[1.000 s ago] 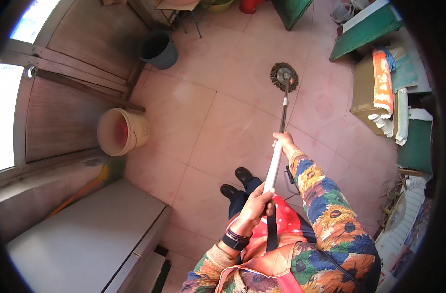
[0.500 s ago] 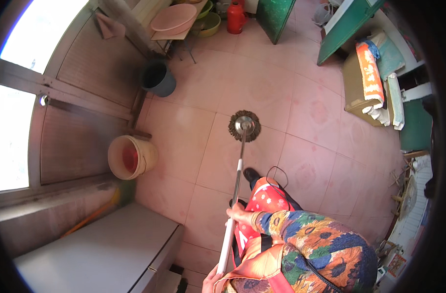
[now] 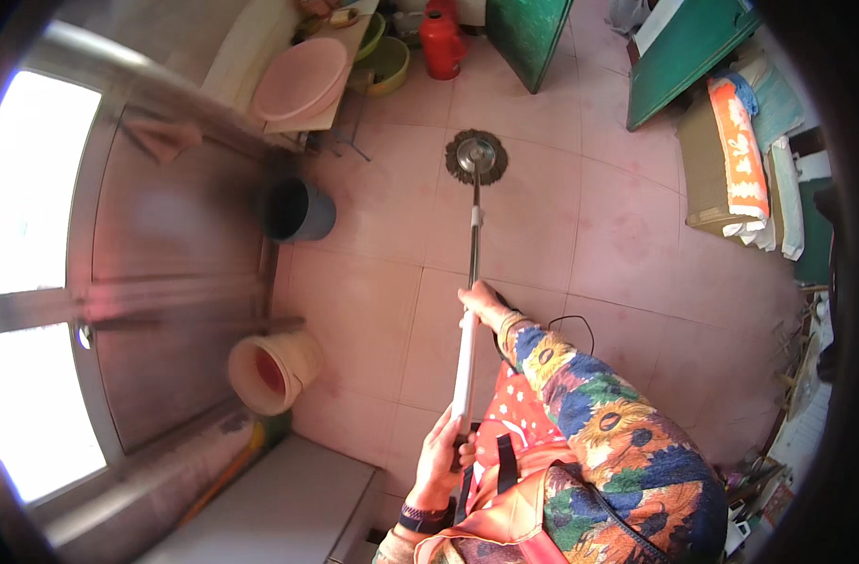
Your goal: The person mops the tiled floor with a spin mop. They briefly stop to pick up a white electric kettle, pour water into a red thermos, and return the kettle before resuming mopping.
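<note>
A round-headed mop (image 3: 468, 352) with a white and metal pole stretches away from me over the pink tiles. Its shaggy grey-brown head (image 3: 487, 179), topped by a silver disc, lies flat on the floor (image 3: 354, 310). Partway along the pole, my right hand (image 3: 484, 303) is closed round it at the arm's full reach. Lower down, near my body, my left hand (image 3: 445, 455) wraps the pole's near end; its wrist wears a dark band. A patterned sleeve covers my right arm, and a red apron (image 3: 514, 414) hangs over my front.
Along the left stand a cream bucket (image 3: 303, 362) and a dark grey bucket (image 3: 315, 214). A table with a pink basin (image 3: 303, 80) is beyond them, beside a red thermos (image 3: 440, 47). A grey cabinet (image 3: 270, 508) is near left; a cardboard box (image 3: 707, 179) sits right.
The mop head has slid farther away across the floor. My right hand has reached forward with the pole, and my left hand has come up into fuller view. The whole view has shifted.
</note>
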The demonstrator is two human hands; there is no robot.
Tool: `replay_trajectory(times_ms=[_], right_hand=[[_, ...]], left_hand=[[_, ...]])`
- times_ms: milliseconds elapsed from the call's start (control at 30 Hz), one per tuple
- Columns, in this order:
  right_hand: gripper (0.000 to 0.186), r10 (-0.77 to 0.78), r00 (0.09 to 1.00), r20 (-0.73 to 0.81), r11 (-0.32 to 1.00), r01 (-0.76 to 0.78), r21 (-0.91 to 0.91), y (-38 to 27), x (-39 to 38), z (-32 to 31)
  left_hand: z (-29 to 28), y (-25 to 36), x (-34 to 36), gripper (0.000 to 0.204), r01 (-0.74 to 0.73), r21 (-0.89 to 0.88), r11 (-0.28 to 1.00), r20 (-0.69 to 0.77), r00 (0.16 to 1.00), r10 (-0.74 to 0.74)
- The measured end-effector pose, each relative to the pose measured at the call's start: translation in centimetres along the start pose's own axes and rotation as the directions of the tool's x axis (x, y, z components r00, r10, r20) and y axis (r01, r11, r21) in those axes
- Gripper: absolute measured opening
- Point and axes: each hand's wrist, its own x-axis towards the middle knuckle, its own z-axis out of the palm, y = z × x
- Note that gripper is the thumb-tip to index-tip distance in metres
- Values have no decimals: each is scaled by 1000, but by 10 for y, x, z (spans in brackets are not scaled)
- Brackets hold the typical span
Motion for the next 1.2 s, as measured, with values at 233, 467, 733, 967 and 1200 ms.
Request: replay_trajectory(times_ms=[233, 467, 733, 967, 1200], right_hand=[[35, -39, 988, -148, 998, 30, -62, -160, 117, -113], [20, 143, 974, -175, 961, -94, 261, -88, 90, -204], [15, 335, 870, -361, 900, -182, 396, -7, 78, -271], [13, 204, 964, -173, 905, -118, 409, -45, 109, -151], [17, -32, 999, 41, 998, 30, 56, -150, 124, -42]], left_hand=[[140, 107, 135, 47, 99, 151, 983, 125, 985, -119], [169, 55, 139, 51, 235, 325, 916, 96, 955, -279], [177, 49, 156, 21, 84, 622, 778, 146, 964, -221], [113, 123, 108, 43, -39, 328, 944, 15, 999, 36], [89, 117, 99, 43, -193, -139, 971, -101, 979, 180]])
